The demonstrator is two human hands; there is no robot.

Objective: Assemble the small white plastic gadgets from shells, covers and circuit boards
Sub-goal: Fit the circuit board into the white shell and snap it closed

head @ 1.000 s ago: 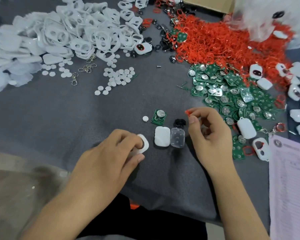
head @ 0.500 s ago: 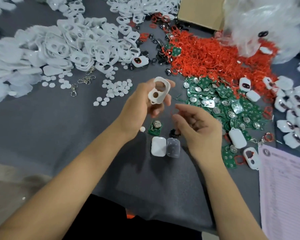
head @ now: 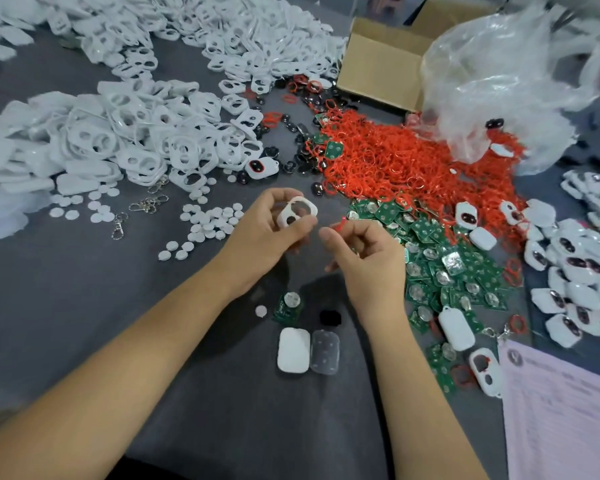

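My left hand (head: 264,233) holds a white shell with two holes (head: 297,212) raised above the grey table. My right hand (head: 364,252) is just right of it and pinches a small red ring (head: 340,225) between thumb and forefinger. Below the hands on the table lie a green circuit board with a coin cell (head: 289,306), a small white disc (head: 261,310), a black button piece (head: 330,317), a white cover (head: 293,349) and a clear cover (head: 325,351) side by side.
A heap of white shells (head: 118,133) fills the back left, loose white discs (head: 212,216) and key clasps (head: 146,204) before it. Red rings (head: 406,161) and green boards (head: 437,258) pile at right, finished gadgets (head: 575,271) farther right. A cardboard box (head: 378,60), plastic bag (head: 506,81) and paper sheet (head: 561,417) stand around.
My left hand lifted the white shell off the table and holds it up. My right hand rose with the red ring toward it. The view tilted up and farther over the table.
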